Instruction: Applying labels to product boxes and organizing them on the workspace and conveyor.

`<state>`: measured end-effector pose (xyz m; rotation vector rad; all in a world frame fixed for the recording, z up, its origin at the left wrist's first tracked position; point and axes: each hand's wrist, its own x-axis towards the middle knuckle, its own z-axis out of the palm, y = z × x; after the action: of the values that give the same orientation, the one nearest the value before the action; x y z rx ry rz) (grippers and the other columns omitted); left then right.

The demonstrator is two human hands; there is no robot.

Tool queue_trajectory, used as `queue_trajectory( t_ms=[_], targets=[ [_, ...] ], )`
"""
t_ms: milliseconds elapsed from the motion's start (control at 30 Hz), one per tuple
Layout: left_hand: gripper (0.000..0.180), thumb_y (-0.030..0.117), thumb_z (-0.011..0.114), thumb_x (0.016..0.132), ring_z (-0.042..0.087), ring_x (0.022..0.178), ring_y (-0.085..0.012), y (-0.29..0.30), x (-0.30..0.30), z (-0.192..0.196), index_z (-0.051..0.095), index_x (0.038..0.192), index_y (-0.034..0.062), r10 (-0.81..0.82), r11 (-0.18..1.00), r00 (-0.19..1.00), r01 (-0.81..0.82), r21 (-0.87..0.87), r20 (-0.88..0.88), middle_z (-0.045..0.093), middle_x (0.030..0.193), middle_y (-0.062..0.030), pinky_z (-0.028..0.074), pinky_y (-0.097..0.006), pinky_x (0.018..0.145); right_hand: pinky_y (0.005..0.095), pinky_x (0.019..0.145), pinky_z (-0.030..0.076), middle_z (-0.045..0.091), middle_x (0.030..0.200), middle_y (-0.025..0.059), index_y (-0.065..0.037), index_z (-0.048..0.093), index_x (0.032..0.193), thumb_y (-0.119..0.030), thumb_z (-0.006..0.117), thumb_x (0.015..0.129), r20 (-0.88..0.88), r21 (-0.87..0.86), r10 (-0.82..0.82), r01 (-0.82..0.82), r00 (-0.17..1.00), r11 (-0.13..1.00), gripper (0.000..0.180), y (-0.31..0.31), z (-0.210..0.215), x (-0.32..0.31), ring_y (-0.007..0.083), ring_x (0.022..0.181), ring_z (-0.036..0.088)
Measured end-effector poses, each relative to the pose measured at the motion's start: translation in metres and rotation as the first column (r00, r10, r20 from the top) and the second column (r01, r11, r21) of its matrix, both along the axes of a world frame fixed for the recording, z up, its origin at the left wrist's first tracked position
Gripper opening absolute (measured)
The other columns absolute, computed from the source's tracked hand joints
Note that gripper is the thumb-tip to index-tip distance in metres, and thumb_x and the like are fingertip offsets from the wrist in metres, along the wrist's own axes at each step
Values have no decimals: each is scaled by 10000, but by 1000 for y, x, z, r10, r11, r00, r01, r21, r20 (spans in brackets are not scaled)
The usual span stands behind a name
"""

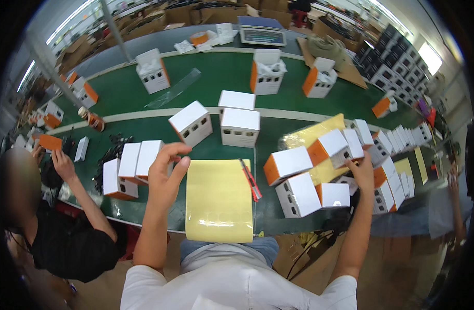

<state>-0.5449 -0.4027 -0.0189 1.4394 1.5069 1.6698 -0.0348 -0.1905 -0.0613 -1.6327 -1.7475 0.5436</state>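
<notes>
My left hand (167, 173) is raised beside a group of white boxes (150, 155), its thumb and fingers apart and nothing between them. On the right, my right hand (362, 171) has thumb and fingers around the near end of a small white box (353, 141), which stands among other white-and-orange boxes (327, 144). Between my hands lies a yellow sheet of clear round stickers (219, 191), its near end curling over the table edge. A red-and-black utility knife (251, 181) rests along the sheet's right side.
Three white boxes (240, 126) stand beyond the sheet on the green table (216, 150). Open boxes (268, 72) with white bags inside line the far belt, near a weighing scale (261, 32). At left, a co-worker's hand (64, 166) and orange card (50, 142) show. Black cables (103, 160) lie nearby.
</notes>
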Motion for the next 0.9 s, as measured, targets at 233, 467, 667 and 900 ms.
queue_trajectory(
  t_ms=[233, 467, 667, 900],
  targets=[
    [391, 179, 768, 820, 598, 1109, -320, 101, -15, 24, 664, 1184, 78, -171, 985, 591, 129, -117, -788, 643, 1143, -126, 476, -433, 952, 306, 908, 472, 667, 1195, 157, 9, 604, 1287, -123, 713, 922, -224, 292, 10, 58, 974, 955, 404, -87, 74, -68, 203, 1028, 611],
    [478, 213, 768, 797, 536, 1221, -352, 165, -2, -21, 636, 1234, 70, -186, 980, 407, 148, -136, -894, 561, 1284, -192, 456, -441, 1042, 361, 786, 525, 696, 939, 112, -35, 706, 972, -47, 710, 866, -88, 189, 540, -518, 837, 834, 107, -193, 44, -227, 300, 860, 666],
    [638, 240, 769, 840, 492, 1333, -406, 146, 13, -47, 504, 1353, -32, -67, 997, 246, 56, -55, -967, 458, 1488, -252, 420, -468, 1100, 458, 858, 508, 585, 1167, 158, -10, 637, 1162, -122, 710, 879, 364, 168, 321, -400, 874, 901, 313, -150, -44, -280, 361, 1083, 574],
    [564, 177, 765, 846, 496, 1258, -406, 102, 12, -23, 547, 1365, 138, 97, 993, 440, 15, 115, -893, 513, 1377, -211, 416, -487, 1064, 474, 853, 525, 610, 1083, 204, -13, 615, 1217, -53, 528, 966, 325, -12, 257, -268, 910, 963, 268, -141, -41, -287, 381, 1020, 615]
  ],
)
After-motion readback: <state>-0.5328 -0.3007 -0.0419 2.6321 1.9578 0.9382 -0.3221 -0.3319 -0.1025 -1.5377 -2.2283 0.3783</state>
